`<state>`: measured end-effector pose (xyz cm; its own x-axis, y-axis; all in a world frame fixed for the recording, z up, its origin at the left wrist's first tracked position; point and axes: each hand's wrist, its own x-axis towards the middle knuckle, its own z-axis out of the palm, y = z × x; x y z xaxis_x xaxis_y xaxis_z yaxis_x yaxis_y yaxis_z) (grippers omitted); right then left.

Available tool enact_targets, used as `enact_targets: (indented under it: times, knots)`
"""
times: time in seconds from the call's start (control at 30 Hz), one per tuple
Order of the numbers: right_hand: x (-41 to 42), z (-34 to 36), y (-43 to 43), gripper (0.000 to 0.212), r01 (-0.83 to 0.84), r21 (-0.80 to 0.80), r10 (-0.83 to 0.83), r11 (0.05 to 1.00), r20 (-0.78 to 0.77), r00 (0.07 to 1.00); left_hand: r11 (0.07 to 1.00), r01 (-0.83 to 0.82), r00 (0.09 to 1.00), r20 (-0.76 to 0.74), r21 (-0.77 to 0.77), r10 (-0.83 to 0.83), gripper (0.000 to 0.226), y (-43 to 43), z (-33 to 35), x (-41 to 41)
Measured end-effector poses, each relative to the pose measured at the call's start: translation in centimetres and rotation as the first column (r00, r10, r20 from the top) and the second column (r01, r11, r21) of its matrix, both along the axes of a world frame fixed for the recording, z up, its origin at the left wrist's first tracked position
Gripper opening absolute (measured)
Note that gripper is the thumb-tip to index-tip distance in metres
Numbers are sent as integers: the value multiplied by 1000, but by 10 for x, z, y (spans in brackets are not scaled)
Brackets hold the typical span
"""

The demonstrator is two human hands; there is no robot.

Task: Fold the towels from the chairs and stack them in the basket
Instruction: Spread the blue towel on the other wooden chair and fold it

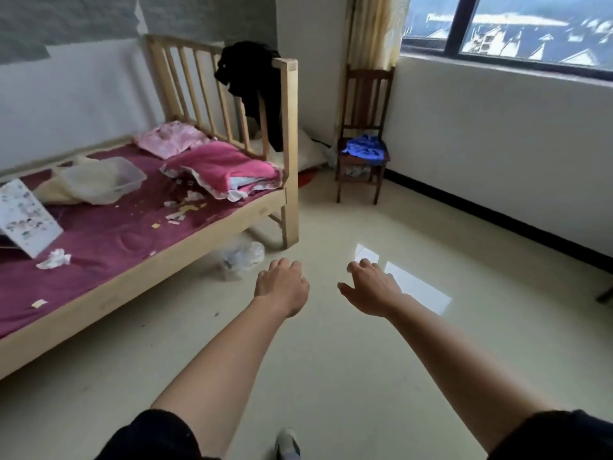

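Observation:
A crumpled blue towel (365, 146) lies on the seat of a dark wooden chair (364, 94) in the far corner under the curtain. My left hand (282, 287) and my right hand (373, 287) are stretched out over the floor, well short of the chair, fingers loosely bent and holding nothing. A clear plastic basket (129, 175) with a pale yellow cloth in it sits on the bed at the left.
A wooden bed (232, 224) with a purple mattress fills the left side, carrying folded pink bedding (225, 169), paper scraps and a printed sheet (25, 215). A black garment (252, 78) hangs on its rail. A plastic bag (242, 258) lies on the floor.

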<state>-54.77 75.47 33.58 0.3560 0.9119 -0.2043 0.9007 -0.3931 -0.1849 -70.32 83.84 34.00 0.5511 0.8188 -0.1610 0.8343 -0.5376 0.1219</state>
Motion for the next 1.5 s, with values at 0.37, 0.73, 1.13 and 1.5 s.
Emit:
enact_targets:
  times: [0.37,0.73,1.13,1.5]
  knots:
    - [221,12,190,49,176,46,-176,983,0,984,987,162,987,14,16,-162,42,218,6,236]
    - [460,16,347,47,285,52,-288,957,46,957,974,217,973,69,57,-221,36,395,-1,482]
    - [708,17,555,48,265,1,-264,964,23,964,986,156,969,187,58,-164,35,593,1,732]
    - [862,-20,811,45,278,-30,-279,960,-46,959,991,135,974,187,-14,-130,37,836,-30,883]
